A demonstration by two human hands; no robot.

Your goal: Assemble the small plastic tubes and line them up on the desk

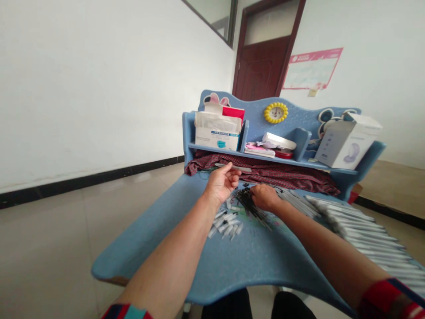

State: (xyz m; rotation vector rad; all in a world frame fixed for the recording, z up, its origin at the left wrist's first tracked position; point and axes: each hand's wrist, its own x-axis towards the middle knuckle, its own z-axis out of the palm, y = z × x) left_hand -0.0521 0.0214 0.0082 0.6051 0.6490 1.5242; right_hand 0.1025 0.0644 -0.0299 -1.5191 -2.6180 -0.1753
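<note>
Left hand (221, 184) raised above the desk, fingers curled up and partly spread. A slim grey pen (233, 167) lies across the fingertips, touching them or just behind them; cannot tell if it is gripped. Right hand (264, 197) low, fingers bunched, resting on or just over a loose heap of thin black pen parts (248, 204). Cannot tell if it is clenched on any piece.

Clear pen barrels (224, 224) lie scattered just left of the black heap, below the left hand. Rows of silver-grey pens (365, 235) are laid side by side to the right, past the right hand, on a blue desk (232, 266). Behind: plaid cloth (262, 175) bunched under the shelf, box of face masks (217, 130), yellow sunflower clock (276, 112).
</note>
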